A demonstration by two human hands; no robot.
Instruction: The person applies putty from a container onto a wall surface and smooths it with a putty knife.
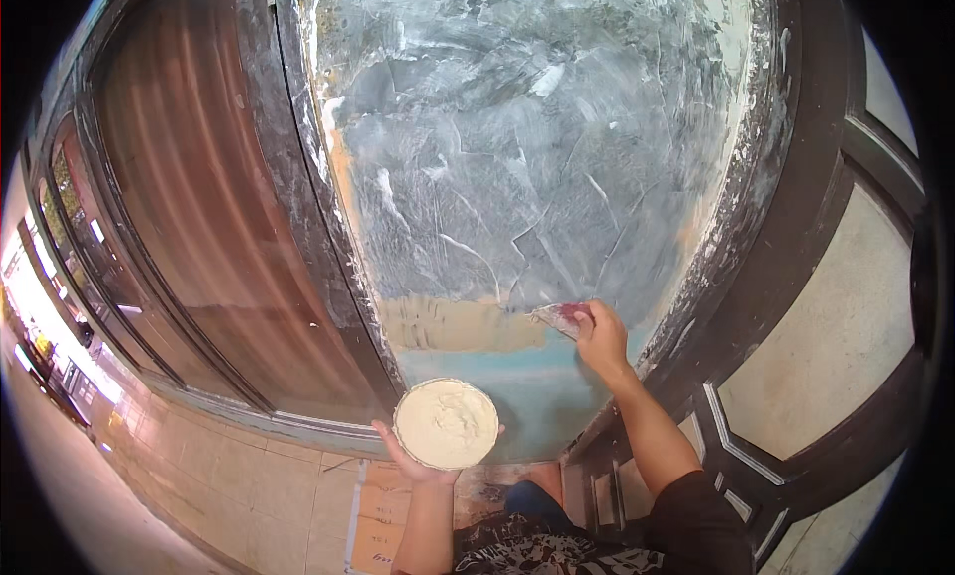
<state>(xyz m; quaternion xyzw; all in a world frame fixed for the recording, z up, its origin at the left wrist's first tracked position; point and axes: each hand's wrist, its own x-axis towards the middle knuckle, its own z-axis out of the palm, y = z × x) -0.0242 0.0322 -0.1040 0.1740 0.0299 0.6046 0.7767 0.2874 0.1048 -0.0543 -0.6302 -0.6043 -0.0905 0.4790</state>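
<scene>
Dark shirt (pixel 547 547) nearest my viewpoint; left to right: my left grip (pixel 410 463) cradles the bowl (pixel 444 468) of paste (pixel 453 418), by the panel's (pixel 537 167) lower-left corner; up-right, scraper (pixel 561 319), blade leftward, long axis near level, clasped by the nearer right grip (pixel 603 346).

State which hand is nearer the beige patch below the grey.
Right hand: holding a scraper at the right end of the beige patch. The left hand appears below, supporting a tub.

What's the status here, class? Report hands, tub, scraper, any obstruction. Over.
Left hand supporting tub of cream paste from below. Right hand gripping scraper at wall's beige band; contact unclear. No visible obstruction at scraper.
</scene>
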